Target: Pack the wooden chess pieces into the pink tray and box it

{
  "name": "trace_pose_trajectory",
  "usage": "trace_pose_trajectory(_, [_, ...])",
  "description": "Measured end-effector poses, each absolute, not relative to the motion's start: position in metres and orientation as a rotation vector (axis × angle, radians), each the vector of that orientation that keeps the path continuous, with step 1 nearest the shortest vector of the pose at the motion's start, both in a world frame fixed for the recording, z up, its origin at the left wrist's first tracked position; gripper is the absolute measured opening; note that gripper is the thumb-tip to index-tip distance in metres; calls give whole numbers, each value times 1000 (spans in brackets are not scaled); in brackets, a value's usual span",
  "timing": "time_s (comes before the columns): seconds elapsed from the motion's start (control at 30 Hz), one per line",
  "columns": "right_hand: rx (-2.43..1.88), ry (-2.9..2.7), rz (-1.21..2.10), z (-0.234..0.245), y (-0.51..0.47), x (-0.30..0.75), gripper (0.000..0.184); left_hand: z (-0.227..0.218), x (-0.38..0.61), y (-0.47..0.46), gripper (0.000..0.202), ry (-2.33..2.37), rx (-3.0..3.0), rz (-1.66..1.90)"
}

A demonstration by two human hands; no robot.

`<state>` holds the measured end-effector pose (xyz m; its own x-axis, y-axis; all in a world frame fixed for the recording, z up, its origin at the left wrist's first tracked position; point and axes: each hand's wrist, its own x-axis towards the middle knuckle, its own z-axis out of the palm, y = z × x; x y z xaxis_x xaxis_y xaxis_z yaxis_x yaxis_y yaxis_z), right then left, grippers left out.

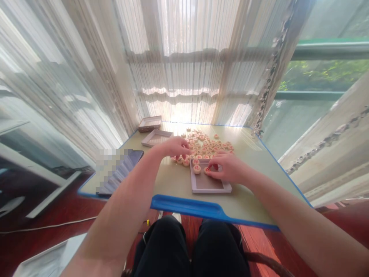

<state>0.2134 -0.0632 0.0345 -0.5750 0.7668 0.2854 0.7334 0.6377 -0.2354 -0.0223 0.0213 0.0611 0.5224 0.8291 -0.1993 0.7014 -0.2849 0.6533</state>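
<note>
A shallow open box [211, 190] lies on the table near its front edge. Inside it, two round xiangqi pieces, an upper piece [196, 162] and a lower piece [197, 169], sit along the left wall. My right hand [227, 167] reaches into the box, with thumb and fingers closed on another xiangqi piece [206, 170] beside them. Beyond the box spreads a loose heap of xiangqi pieces [213, 144] with red or dark characters. Over the heap's left side hovers my left hand [176, 147], fingers bent and apart; its fingertips partly hide the pieces below.
An empty shallow tray [157, 137] lies at the back left, with stacked trays [150, 123] behind it. A dark phone-like device [135, 156], partly pixelated, rests at the left. The table [173, 184] has a blue edge. Sheer curtains [184, 69] hang behind.
</note>
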Motion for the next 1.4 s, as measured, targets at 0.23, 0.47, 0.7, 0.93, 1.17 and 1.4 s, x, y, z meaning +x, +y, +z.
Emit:
trace_pose_trajectory(0.23, [-1190,-2539,156,35,-63,214,17,54,-20,21,22,1161,2003,143])
trace_pose_trajectory(0.47, [-1103,-2581,281,35,-70,210,18,50,-17,24,22,1090,1928,182])
trace_pose_trajectory(0.7, [-1064,-2584,316,35,-71,206,21,53,-18,23,24,1051,1951,106])
trace_pose_trajectory(0.93, [-1149,-2604,195,39,-73,204,22,57,-17,19,21,1080,1948,108])
trace_pose_trajectory(1.17, [-1065,-2587,210,36,-72,202,20,57,-16,19,21,1088,1979,91])
trace_pose_trajectory(1.4, [-1028,-2596,258,36,-73,197,16,58,-16,19,21,1078,1979,64])
